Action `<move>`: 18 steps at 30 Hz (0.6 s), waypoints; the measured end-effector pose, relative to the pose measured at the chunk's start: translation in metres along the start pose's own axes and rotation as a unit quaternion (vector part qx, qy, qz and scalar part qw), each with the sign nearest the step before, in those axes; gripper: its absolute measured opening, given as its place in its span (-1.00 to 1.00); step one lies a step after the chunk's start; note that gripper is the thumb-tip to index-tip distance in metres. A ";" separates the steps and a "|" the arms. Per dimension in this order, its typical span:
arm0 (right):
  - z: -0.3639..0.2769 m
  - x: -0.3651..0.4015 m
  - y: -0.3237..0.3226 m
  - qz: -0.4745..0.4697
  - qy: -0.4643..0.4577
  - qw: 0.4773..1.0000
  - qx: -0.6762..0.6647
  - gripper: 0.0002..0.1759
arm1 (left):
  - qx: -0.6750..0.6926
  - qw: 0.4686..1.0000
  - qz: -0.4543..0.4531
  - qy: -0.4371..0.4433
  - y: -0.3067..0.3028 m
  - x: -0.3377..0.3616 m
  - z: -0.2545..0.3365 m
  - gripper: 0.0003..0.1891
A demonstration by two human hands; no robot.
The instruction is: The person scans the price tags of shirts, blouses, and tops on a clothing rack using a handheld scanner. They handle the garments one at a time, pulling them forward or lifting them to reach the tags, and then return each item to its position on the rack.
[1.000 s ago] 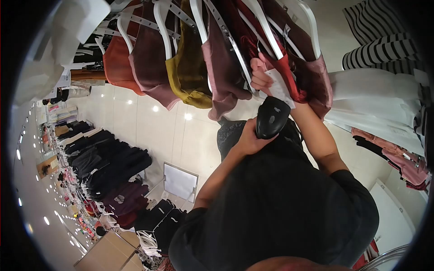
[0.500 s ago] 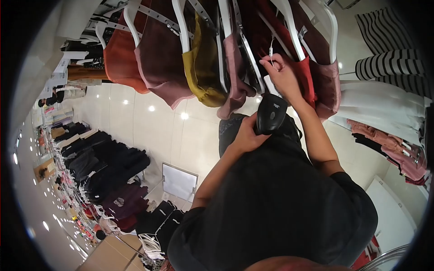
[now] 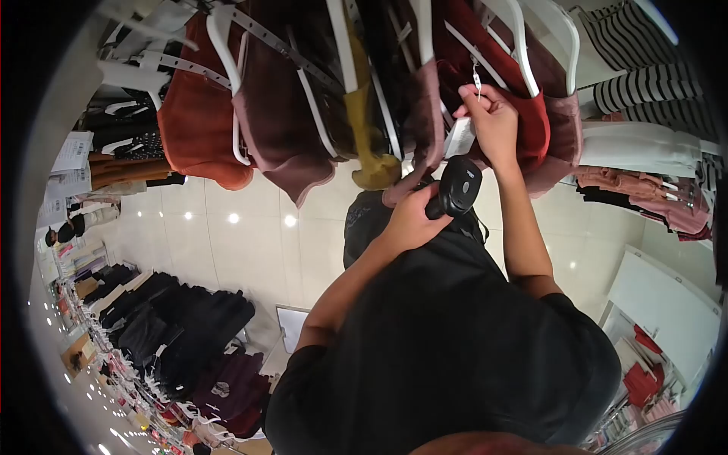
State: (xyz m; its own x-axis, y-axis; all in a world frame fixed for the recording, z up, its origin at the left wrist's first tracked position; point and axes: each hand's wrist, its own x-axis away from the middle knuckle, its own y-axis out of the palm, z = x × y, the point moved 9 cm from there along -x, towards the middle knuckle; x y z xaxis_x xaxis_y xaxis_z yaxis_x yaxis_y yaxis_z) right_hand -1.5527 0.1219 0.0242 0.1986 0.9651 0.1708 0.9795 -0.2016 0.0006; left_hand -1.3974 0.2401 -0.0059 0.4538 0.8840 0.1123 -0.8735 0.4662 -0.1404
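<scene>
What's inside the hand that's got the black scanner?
The left hand holds the black scanner by its handle. A bit of handle shows; the hand covers the rest.

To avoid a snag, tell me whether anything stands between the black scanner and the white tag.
Nothing visible does. The left hand holds the scanner below the tag in view; the right hand is at the tag's upper end, pink cloth beside it.

Unreadable print on the black scanner and white tag.

the left hand holds a scanner near a tag.
</scene>
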 end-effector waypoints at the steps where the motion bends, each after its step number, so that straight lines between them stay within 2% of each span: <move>1: 0.001 0.003 0.001 0.005 -0.003 1.000 0.000 -0.84 | 0.000 1.000 -0.004 0.004 -0.006 0.000 -0.001 -0.52; 3: 0.001 0.010 0.000 0.030 -0.056 0.998 0.009 -0.80 | -0.078 0.993 -0.030 0.077 -0.015 0.000 0.010 -0.51; 5: -0.002 0.022 -0.002 0.035 -0.097 0.994 0.044 -0.79 | -0.039 0.994 -0.013 0.098 -0.024 0.004 0.014 -0.51; 6: -0.013 0.036 -0.006 0.075 -0.161 0.982 0.060 -0.80 | 0.000 0.994 0.011 0.112 -0.031 0.008 0.017 -0.50; 7: -0.024 0.051 -0.010 0.114 -0.222 0.965 0.077 -0.82 | 0.003 0.993 0.004 0.115 -0.034 0.011 0.021 -0.50; 9: -0.045 0.088 -0.008 0.124 -0.337 0.921 0.153 -0.84 | 0.016 0.995 -0.017 0.101 -0.041 0.019 0.026 -0.54; 10: -0.049 0.103 -0.002 0.104 -0.355 0.921 0.123 -0.81 | 0.022 0.994 -0.024 0.102 -0.043 0.024 0.021 -0.54; 11: -0.053 0.115 0.004 0.084 -0.371 0.920 0.093 -0.77 | 0.087 0.993 -0.054 0.058 -0.038 0.028 0.003 -0.57; 12: -0.053 0.119 0.015 0.053 -0.361 0.928 0.075 -0.67 | 0.151 0.985 -0.083 0.012 -0.033 0.032 -0.011 -0.60; 13: -0.064 0.121 0.032 0.028 -0.340 0.937 0.070 -0.51 | 0.158 0.983 -0.090 0.013 -0.034 0.034 -0.014 -0.60; 15: -0.061 0.111 0.052 0.042 -0.245 0.968 0.023 -0.36 | 0.146 0.986 -0.073 0.046 -0.039 0.032 -0.012 -0.65; 17: -0.037 0.090 0.056 0.042 -0.121 0.989 0.076 -0.25 | 0.161 0.984 -0.066 0.046 -0.040 0.029 -0.011 -0.69; 18: -0.032 0.081 0.055 0.057 -0.163 0.976 0.129 -0.40 | 0.170 0.983 -0.057 0.042 -0.044 0.026 -0.006 -0.70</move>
State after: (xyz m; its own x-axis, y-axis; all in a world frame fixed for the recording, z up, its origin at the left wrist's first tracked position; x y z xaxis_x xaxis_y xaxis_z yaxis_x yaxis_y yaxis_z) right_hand -1.4839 0.1832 0.0699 0.2662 0.9491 -0.1681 0.9179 -0.3029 -0.2564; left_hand -1.3464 0.2431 -0.0028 0.5524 0.8333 0.0240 -0.8183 0.5365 0.2064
